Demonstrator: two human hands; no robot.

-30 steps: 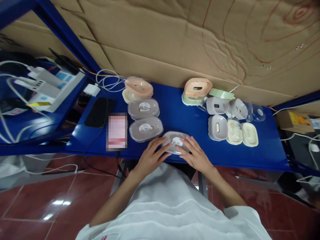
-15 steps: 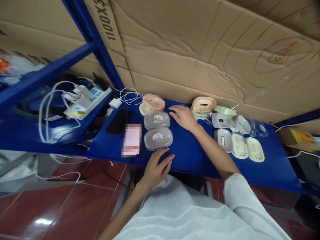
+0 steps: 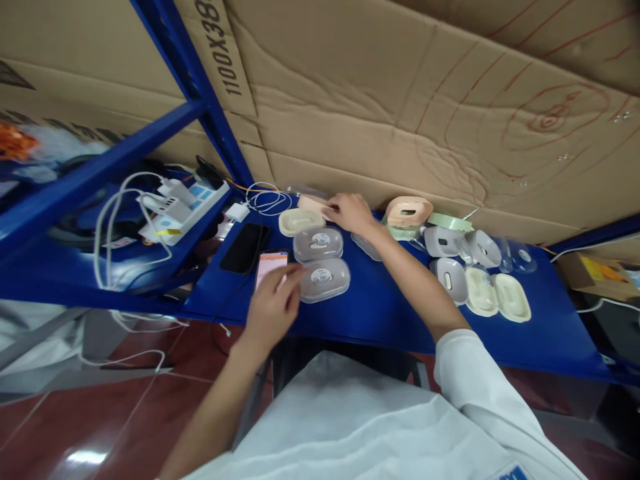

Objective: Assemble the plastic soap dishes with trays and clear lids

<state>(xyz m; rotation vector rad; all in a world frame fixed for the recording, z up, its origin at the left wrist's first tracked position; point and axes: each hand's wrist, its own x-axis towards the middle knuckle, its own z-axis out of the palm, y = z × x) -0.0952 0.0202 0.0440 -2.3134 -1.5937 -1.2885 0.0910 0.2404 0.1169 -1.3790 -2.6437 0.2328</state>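
Observation:
My right hand (image 3: 350, 212) reaches to the back of the table, its fingers closed on the edge of a peach plastic box (image 3: 313, 202). Just in front lies a cream oval dish (image 3: 301, 223). Two grey oval boxes with clear lids and round labels, the rear one (image 3: 318, 244) and the front one (image 3: 325, 280), sit one before the other. Slightly blurred, my left hand (image 3: 274, 303) hovers over a lit phone (image 3: 271, 261), fingers apart and holding nothing. Its fingertips overlap the left end of the front grey box; contact is unclear. Beneath my right wrist is a clear lid (image 3: 367, 247).
To the right stand another peach box (image 3: 409, 211), a green part (image 3: 450, 222), several grey boxes (image 3: 443, 241) and cream trays (image 3: 513, 298). A dark phone (image 3: 244, 248), a charger cable (image 3: 267, 200) and a power strip (image 3: 200, 200) lie left. Cardboard (image 3: 350, 100) walls the back.
My right hand has moved left and back and taken hold of the peach box, now shifted off the cream dish. My left hand has moved left over the phone.

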